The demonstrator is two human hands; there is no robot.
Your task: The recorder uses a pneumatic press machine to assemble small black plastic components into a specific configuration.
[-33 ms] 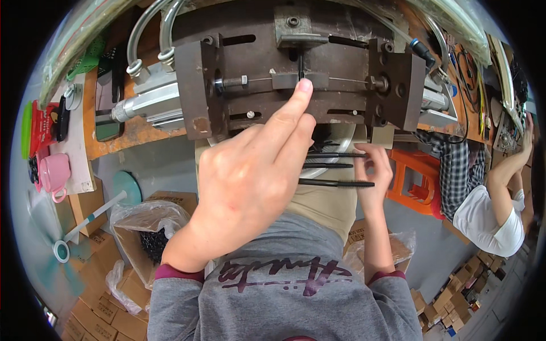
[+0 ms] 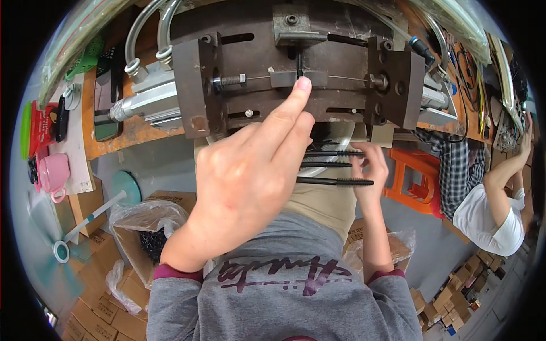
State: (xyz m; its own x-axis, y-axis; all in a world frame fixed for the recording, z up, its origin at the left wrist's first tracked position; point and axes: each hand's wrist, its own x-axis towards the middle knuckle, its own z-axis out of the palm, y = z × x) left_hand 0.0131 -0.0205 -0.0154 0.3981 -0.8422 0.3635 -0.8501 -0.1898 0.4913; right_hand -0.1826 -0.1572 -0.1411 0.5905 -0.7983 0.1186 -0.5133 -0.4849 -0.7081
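A dark metal fixture [image 2: 259, 102] spans the bench in front of me. My left hand [image 2: 244, 170] reaches over its near edge, index fingertip pressed at a small grey block [image 2: 282, 79], where a thin black rod [image 2: 300, 59] stands in line with the finger. Three black mascara wands [image 2: 335, 182] stick out to the right from beneath this hand, bristled ends outward; their other ends are hidden behind it. My right hand [image 2: 372, 173] is closed, its bent fingers beside the bristled tips of the upper two wands. Anything inside those fingers is hidden.
Pneumatic cylinders [image 2: 151, 105] with clear hoses flank the fixture. Behind my hands, a pale bowl [image 2: 343, 139] holds dark pieces. Left are a pink cup [image 2: 55, 172], a fan [image 2: 61, 251] and cartons [image 2: 108, 312]. Right, an orange stool [image 2: 401, 182] stands near another person [image 2: 489, 219].
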